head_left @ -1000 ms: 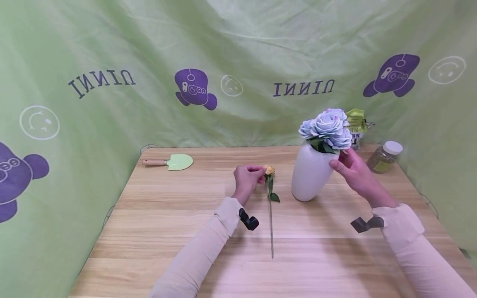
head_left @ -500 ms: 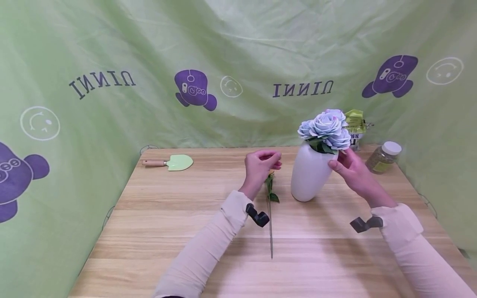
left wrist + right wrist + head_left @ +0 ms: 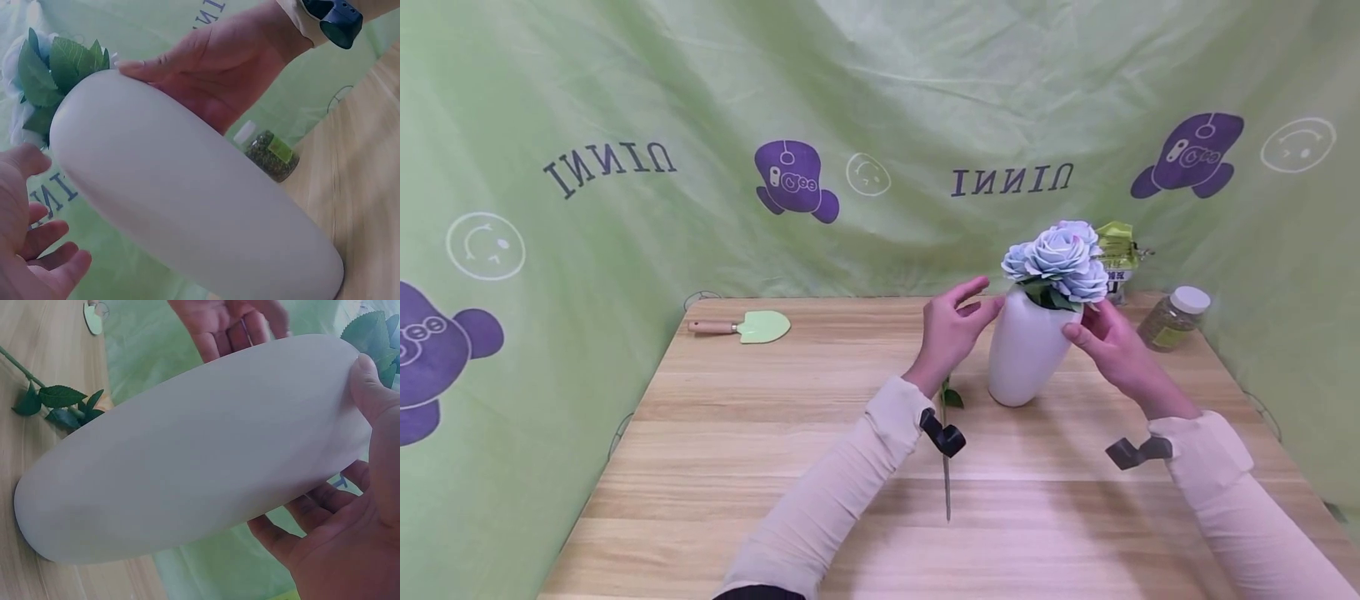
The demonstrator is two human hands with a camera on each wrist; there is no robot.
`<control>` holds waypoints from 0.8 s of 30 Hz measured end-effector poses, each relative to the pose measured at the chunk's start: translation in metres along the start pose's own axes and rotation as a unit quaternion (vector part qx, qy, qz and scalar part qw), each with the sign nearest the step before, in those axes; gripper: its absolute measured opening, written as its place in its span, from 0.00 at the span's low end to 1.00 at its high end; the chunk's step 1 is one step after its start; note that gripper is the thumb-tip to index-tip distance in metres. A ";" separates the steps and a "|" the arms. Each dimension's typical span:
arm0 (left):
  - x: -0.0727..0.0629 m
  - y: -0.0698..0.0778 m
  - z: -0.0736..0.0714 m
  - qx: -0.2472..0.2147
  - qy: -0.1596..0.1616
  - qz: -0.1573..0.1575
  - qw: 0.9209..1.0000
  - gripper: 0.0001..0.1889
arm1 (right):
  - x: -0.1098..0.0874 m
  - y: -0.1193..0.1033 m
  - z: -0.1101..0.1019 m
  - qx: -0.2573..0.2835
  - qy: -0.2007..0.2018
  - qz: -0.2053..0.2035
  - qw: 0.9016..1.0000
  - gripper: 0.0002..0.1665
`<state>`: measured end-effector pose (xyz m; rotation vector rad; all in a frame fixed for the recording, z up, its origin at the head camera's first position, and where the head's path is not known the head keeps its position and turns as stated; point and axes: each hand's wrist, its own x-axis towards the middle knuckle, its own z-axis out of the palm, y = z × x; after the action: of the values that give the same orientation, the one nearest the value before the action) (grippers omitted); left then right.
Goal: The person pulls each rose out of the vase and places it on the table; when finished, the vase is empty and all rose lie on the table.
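A white vase [image 3: 1028, 354] holding several pale blue roses [image 3: 1062, 257] stands on the right half of the table. My right hand [image 3: 1112, 350] grips its upper right side, thumb near the rim and fingers around the far side, as the right wrist view also shows. To the vase's left, my left hand [image 3: 951, 329] is raised with fingers loosely spread, close to the rim; in the left wrist view its fingers look apart from the vase. A single stemmed rose [image 3: 947, 492] lies on the wood under the left wrist, its yellow bloom hidden from the head view.
A green garden trowel [image 3: 763, 327] with a wooden handle lies at the back left of the table [image 3: 715, 467]. Behind the right hand stand a white-lidded jar [image 3: 1172, 321] and a green bag [image 3: 1117, 250]. A green printed curtain [image 3: 887, 242] hangs behind the table.
My left hand has left the yellow rose's bloom and moved right, up to the vase, its fingers spreading. The right hand and vase have stayed in place.
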<state>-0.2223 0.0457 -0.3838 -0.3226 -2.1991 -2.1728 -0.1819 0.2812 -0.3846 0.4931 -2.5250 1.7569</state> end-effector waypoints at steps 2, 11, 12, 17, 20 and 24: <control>0.002 0.004 0.002 0.017 -0.007 -0.009 1.000 0.24 | 0.000 0.000 0.001 0.000 0.000 -0.001 1.000 0.42; 0.014 0.015 0.017 0.052 -0.036 -0.018 0.998 0.24 | 0.000 0.003 -0.002 0.007 0.003 -0.007 1.000 0.42; 0.015 0.016 0.019 0.049 -0.036 -0.019 0.998 0.24 | 0.000 0.004 -0.002 0.011 0.001 -0.007 1.000 0.42; 0.020 0.018 0.027 0.062 -0.023 -0.002 0.998 0.22 | 0.001 0.005 -0.001 0.035 -0.002 -0.018 0.999 0.42; 0.022 0.018 0.029 0.072 -0.015 0.021 0.997 0.21 | 0.001 0.003 -0.001 0.036 -0.002 -0.021 0.999 0.42; 0.024 0.017 0.029 0.072 -0.020 0.052 0.996 0.20 | 0.000 0.003 -0.001 0.036 0.001 -0.024 0.999 0.41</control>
<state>-0.2388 0.0778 -0.3636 -0.4652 -2.2874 -1.9610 -0.1830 0.2830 -0.3868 0.5502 -2.4338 1.8344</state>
